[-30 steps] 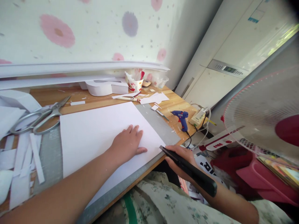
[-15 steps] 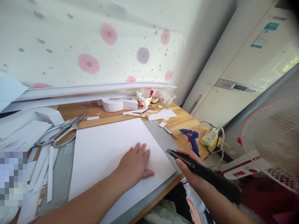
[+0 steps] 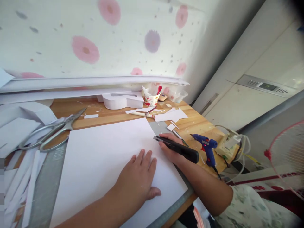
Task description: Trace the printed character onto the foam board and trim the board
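A large white sheet of board [image 3: 95, 158] lies over a grey cutting mat [image 3: 51, 177] on the wooden table. My left hand [image 3: 139, 177] rests flat on the sheet, fingers spread. In my right hand [image 3: 171, 148] is a black utility knife [image 3: 180, 148], its tip pointing left above the sheet near the right edge. Whether the blade touches the sheet I cannot tell. Large metal scissors [image 3: 54, 131] lie at the sheet's left corner, partly on the mat.
White strips and offcuts [image 3: 26, 186] pile up at left. A blue glue gun [image 3: 206, 147] stands right, beside a power strip [image 3: 228, 145]. Behind are a paper cup [image 3: 150, 98], a white curved paper form [image 3: 121, 99] and small scraps. A fan [image 3: 289, 155] is at far right.
My right hand has brought the knife left and up from beyond the table edge to over the sheet's right side. My left hand stays flat on the sheet. The view has shifted somewhat.
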`<state>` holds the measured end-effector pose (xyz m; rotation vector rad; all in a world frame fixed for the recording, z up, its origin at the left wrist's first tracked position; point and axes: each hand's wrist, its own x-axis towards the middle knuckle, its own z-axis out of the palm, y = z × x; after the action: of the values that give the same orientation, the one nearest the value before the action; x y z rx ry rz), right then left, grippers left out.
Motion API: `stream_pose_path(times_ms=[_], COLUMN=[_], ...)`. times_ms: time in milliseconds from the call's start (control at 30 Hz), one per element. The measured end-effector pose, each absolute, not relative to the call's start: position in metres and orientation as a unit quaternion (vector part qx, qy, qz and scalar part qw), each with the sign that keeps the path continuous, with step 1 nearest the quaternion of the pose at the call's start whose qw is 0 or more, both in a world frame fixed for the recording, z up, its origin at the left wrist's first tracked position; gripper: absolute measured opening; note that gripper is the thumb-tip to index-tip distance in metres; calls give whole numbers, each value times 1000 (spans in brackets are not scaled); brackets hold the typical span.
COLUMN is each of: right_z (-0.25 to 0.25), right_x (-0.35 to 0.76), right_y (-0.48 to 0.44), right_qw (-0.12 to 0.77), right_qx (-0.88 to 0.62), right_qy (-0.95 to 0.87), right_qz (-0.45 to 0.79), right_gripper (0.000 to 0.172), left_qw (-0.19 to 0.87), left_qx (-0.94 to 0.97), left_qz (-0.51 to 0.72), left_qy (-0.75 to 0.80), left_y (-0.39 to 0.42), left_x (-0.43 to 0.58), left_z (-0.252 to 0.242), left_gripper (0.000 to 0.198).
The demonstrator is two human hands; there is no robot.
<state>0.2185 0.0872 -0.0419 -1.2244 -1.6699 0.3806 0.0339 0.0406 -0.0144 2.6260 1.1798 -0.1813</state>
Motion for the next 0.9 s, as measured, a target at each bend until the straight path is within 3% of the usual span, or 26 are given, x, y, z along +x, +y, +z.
stream_pose_path(times_ms=[600, 900], right_z=[-41, -43], right_x=[219, 218], right_y=[87, 89], right_qw=[466, 463], right_qx=[-499, -499], right_qy=[-716, -718], right_qz=[144, 143], right_gripper=[23, 21], left_qw=[139, 92], left_qx=[908, 913], left_qz=[-50, -12], left_qy=[391, 397], left_y=[39, 36], left_x=[33, 33], left_z=[-25, -34], left_gripper=[86, 88])
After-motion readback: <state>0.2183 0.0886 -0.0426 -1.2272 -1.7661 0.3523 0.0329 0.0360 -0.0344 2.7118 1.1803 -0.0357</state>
